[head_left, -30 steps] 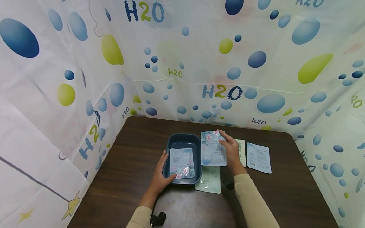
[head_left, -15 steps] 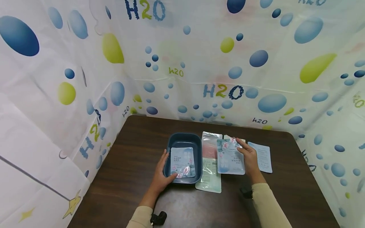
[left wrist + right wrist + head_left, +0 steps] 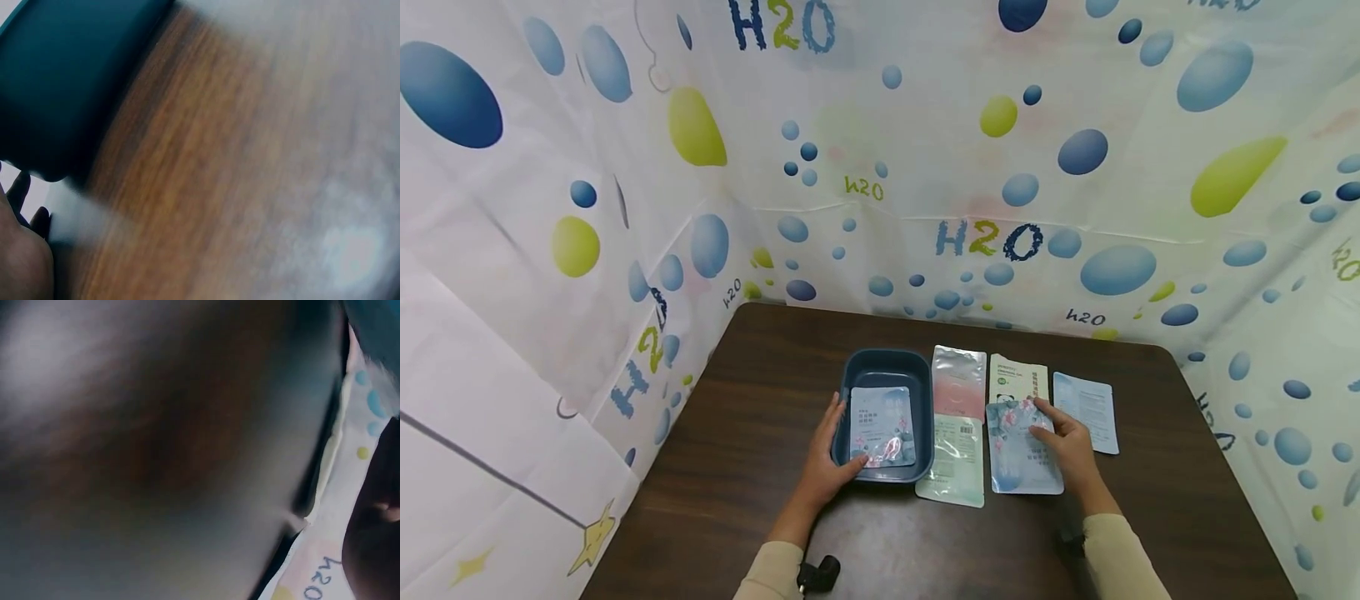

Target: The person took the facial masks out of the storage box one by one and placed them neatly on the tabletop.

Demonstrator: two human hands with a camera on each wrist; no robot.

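Observation:
A dark blue tray point(image 3: 886, 358) stands on the table with a light-blue floral sachet point(image 3: 880, 417) lying in it. My left hand point(image 3: 826, 462) holds the tray at its front left corner, fingers along the left side and thumb over the front rim, by the sachet. My right hand point(image 3: 1070, 454) pinches a second light-blue floral sachet point(image 3: 1022, 450) by its upper right edge. This one overlaps the lower part of a cream packet point(image 3: 1018, 375). In the left wrist view the tray's dark outer wall point(image 3: 69, 81) shows, with part of my left hand point(image 3: 22, 250) below it.
Between tray and right hand lies a long pink, silver and green packet point(image 3: 957, 429). A pale blue packet with printed text point(image 3: 1086, 412) is at the right. All rest on a brown wooden table point(image 3: 775, 400), walled by a printed white curtain point(image 3: 887, 150).
My right hand has carried its floral sachet from beside the tray rightward and toward me, uncovering the long packet and most of the cream one. My left hand has stayed at the tray.

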